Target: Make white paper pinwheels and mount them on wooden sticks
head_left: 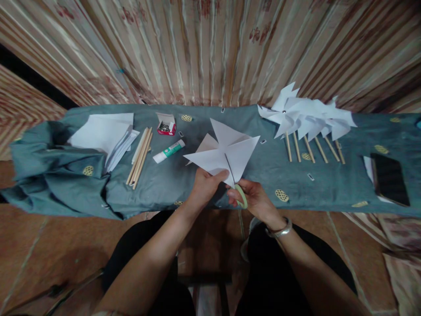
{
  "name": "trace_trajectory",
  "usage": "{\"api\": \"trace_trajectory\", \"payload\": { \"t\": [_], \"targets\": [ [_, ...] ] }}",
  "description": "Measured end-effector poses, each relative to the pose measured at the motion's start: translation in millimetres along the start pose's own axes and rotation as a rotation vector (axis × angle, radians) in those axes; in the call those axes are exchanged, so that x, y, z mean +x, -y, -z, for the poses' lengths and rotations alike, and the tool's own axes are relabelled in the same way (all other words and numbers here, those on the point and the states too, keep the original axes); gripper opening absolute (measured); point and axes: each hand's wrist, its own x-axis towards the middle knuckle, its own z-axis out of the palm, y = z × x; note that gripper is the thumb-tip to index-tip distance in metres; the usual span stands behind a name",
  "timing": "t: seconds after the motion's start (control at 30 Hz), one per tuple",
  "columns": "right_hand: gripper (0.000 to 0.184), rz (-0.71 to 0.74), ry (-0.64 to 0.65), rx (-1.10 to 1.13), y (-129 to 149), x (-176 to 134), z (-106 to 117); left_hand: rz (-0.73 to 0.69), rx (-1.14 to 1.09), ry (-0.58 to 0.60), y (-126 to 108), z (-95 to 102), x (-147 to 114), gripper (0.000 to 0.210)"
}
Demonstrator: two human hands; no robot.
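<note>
Striped beige curtain [210, 52] backs a long grey-green cloth-covered table [296, 180], with working room between white paper pinwheels [311, 113] at far right and a pointed white paper sheet [223, 150] by the near edge. Left hand [207, 183] pinches the sheet; right hand [255, 197] grips pale-green-handled scissors [243, 198], apparently mid-cut; the next move likely calls for steady paper.

The sheet [219, 154] you hold is smooth, matt paper; your scissors [243, 197] have a plastic-looking handle, your bracelet [288, 228] shiny metal. Before you lie creased cloth [164, 186], bare-wood sticks [140, 159], a smooth plastic glue stick [169, 151] and a cardboard box [166, 119].
</note>
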Motion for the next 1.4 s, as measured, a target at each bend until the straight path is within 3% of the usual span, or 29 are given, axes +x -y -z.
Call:
{"api": "trace_trajectory", "payload": {
  "t": [0.47,0.63,0.73,0.8,0.9,1.03,1.1,1.23,1.4],
  "targets": [
    [0.043,0.023,0.041,-0.067,-5,1,3,0.017,-0.022,-0.018,0,0.8,0,0.014],
    [0.049,-0.093,0.104,-0.103,-1,-6,6,-0.019,-0.03,-0.084,0,6.1,7,0.02],
    [0.044,-0.102,0.156,-0.206,0,-15,16,-0.043,-0.051,-0.117,-1,11.5,13,0.024],
    [0.038,-0.015,0.147,-0.384,-1,-21,28,-0.058,-0.045,-0.132,-1,14.8,16,0.025],
    [0.041,0.113,-0.034,-0.705,-2,-29,48,-0.097,-0.006,-0.143,-3,17.6,18,0.025],
    [0.049,0.228,-0.497,-1.098,-2,-31,71,-0.066,0.073,-0.077,-1,16.8,17,0.024],
    [0.047,0.235,-0.649,-1.271,-1,-28,79,-0.031,0.08,-0.027,2,15.3,16,0.026],
    [0.046,0.188,-0.731,-1.479,1,-23,83,0.017,0.107,0.056,8,13.8,16,0.032],
    [0.046,0.18,-0.747,-1.518,4,-19,82,0.011,0.26,0.079,8,17.8,15,0.032]
  ]
}}
